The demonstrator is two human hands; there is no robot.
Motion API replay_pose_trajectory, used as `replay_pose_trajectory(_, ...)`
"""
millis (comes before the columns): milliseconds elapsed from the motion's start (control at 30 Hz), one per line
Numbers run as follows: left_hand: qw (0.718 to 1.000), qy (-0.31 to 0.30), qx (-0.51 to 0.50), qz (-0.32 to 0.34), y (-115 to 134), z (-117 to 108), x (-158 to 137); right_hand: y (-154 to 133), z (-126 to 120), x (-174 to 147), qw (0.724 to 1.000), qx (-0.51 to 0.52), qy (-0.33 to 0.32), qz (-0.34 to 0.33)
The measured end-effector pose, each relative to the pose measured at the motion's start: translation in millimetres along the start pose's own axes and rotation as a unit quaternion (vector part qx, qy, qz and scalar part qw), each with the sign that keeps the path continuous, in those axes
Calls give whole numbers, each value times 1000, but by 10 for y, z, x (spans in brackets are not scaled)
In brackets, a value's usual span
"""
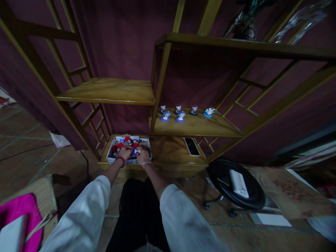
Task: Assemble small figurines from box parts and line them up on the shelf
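Observation:
A white cardboard box (110,160) stands on the lowest shelf, filled with small figurines, several with red tops (127,139). Both hands are inside its front part. My right hand (143,155) pinches a small purple-and-white figurine (137,151). From the other side, the curled fingers of my left hand (125,152) meet the same figurine; their tips are partly hidden. On the middle shelf to the right, two purple-based figurines (180,117) stand in front of several dark-based ones (194,111). A blue-based figurine (209,112) is at that group's right end.
A phone (192,146) lies on the lower shelf (170,150). Above the box juts a wooden shelf (110,90). A black round stool (223,178) bearing a white packet (239,183) is at right. At left, a woven seat (47,196) holds a pink cloth (28,206).

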State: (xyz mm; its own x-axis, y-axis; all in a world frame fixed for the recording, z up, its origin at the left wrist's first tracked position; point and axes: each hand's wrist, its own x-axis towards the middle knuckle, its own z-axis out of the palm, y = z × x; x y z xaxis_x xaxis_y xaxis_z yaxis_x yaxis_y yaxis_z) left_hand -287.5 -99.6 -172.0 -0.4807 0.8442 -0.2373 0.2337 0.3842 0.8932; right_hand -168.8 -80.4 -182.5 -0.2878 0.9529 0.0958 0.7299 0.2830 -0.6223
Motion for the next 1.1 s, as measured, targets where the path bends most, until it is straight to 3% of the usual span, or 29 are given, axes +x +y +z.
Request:
replay_pose_trajectory(533, 963, -69, -256, -51, 133, 34, -522, -95, -325, -384, 997, 40, 60, -13)
replay_pose_trajectory(1100, 931, -95, -342, -82, 237, 213, -1127, -124, -758, -953, 992, 68, 107, -10)
